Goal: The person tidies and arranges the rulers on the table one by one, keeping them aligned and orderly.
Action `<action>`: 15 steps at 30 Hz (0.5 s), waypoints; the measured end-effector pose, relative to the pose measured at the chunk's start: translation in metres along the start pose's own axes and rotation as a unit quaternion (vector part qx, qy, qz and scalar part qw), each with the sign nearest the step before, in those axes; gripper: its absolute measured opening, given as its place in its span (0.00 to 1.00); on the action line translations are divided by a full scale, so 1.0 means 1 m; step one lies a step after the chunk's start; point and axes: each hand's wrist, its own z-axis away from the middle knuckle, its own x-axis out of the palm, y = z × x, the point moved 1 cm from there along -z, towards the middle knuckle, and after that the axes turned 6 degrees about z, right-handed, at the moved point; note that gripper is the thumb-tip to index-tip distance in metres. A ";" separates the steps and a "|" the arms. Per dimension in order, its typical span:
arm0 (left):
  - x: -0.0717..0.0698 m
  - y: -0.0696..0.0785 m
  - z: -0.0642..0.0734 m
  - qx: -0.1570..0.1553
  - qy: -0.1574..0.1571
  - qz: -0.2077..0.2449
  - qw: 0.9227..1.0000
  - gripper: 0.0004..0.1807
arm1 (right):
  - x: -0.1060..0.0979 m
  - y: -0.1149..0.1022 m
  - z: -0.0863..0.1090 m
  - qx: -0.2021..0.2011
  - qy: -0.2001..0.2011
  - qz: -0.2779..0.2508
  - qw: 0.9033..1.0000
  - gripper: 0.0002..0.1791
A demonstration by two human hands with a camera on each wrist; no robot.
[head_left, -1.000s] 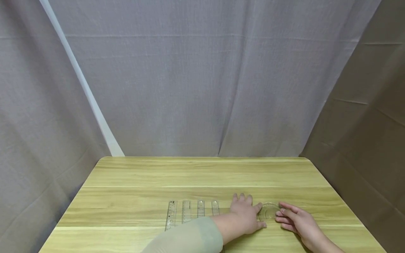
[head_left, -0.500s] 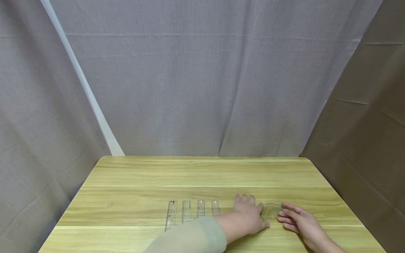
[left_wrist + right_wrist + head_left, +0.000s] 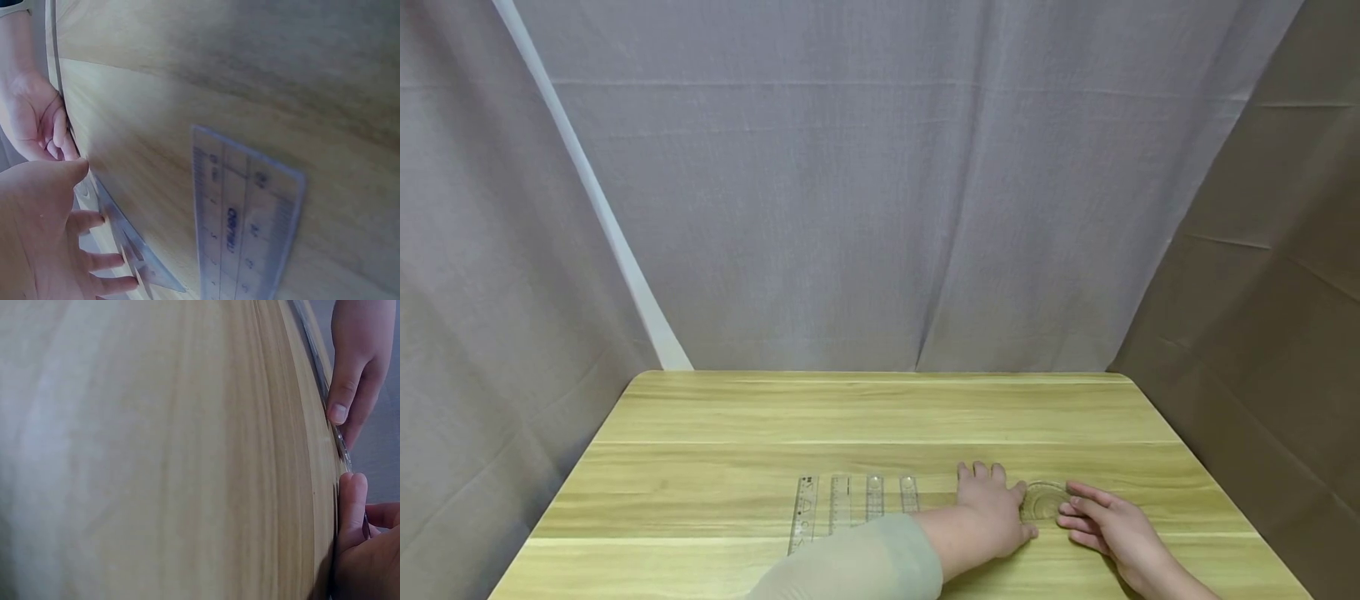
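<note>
My left hand (image 3: pixel 988 512) lies with its fingers straight and spread on the table, thumb toward the protractor. Under those fingers, a clear set square (image 3: pixel 150 270) shows in the left wrist view; the hand mostly covers it in the head view. Just right of the left hand is a clear protractor (image 3: pixel 1041 502) with curved lines. The right hand (image 3: pixel 1108 529) pinches its right edge between thumb and fingers. In the right wrist view the right fingertips (image 3: pixel 354 487) are close to the left hand's thumb, low over the tabletop.
Several clear rulers stand side by side left of the left hand, the leftmost ruler (image 3: pixel 803 510) with cut-out shapes. The left sleeve (image 3: pixel 865 562) covers their near ends. The wooden table (image 3: pixel 880 417) reaches back to a grey curtain (image 3: pixel 820 208).
Both hands and the protractor have shifted slightly right from a second ago. Over the last half second they have hardly moved. The rulers lie as before.
</note>
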 end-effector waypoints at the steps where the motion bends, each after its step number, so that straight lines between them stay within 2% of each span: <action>1: 0.000 0.000 0.000 0.001 0.000 -0.001 1.000 0.35 | 0.000 0.000 0.000 0.000 -0.001 0.001 1.000 0.31; 9: 0.003 0.002 -0.001 0.007 0.002 -0.020 1.000 0.35 | -0.002 -0.001 -0.001 0.001 -0.015 0.006 1.000 0.31; 15: 0.005 0.003 -0.002 0.004 0.003 -0.028 1.000 0.35 | -0.008 -0.004 -0.001 -0.016 -0.066 0.038 0.997 0.37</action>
